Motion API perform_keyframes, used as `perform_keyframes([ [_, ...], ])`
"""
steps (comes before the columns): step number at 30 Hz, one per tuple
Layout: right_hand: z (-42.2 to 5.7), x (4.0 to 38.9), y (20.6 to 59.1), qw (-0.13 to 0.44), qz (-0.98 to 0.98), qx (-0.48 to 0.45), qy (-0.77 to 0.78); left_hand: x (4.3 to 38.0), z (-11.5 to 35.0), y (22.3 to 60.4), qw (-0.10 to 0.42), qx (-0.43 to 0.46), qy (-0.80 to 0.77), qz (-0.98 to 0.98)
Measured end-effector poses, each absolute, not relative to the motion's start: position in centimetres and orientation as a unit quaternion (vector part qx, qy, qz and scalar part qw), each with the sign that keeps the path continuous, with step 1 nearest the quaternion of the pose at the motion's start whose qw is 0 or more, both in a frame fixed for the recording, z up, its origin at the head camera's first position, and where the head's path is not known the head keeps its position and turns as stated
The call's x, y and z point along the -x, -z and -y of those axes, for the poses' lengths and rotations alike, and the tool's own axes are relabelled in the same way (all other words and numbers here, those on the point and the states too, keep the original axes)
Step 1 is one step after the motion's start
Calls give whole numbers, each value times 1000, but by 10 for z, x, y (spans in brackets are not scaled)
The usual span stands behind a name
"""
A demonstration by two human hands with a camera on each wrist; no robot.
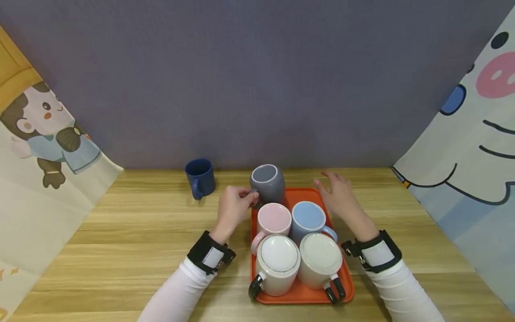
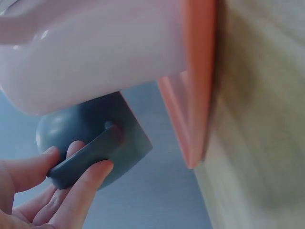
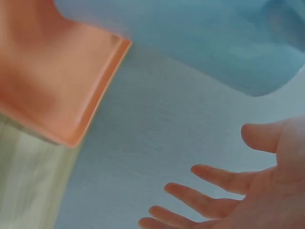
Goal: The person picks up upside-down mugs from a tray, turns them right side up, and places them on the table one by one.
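My left hand (image 1: 234, 209) pinches the handle (image 2: 88, 155) of a grey mug (image 1: 272, 187) between thumb and fingers. The mug is upside down and slightly tilted, at the back left corner of an orange tray (image 1: 302, 195). In the left wrist view it shows above the tray's level, behind the pink mug (image 2: 109, 52). My right hand (image 1: 342, 199), fingers spread and holding nothing, hovers beside the tray's back right edge. Nearest to it is an upturned light blue mug (image 1: 309, 215), whose side also fills the top of the right wrist view.
Two upturned whitish mugs (image 1: 278, 254) with black-tipped handles stand at the tray's front, behind them the pink and light blue ones. A dark blue mug (image 1: 202, 176) stands upright on the wooden table (image 1: 132, 237), back left. A grey-purple partition (image 1: 249, 89) closes off the back.
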State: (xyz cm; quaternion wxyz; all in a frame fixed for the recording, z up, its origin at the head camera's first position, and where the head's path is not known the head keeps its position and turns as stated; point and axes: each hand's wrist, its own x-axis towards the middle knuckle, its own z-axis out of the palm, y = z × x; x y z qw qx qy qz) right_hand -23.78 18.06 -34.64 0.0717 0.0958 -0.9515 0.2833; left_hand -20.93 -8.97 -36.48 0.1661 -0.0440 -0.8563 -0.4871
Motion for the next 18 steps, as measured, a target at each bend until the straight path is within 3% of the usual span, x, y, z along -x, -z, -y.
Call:
perform_keyframes([
  [18, -177, 234, 333, 64, 945, -113, -299, 217, 93, 336, 219, 16, 569, 793],
])
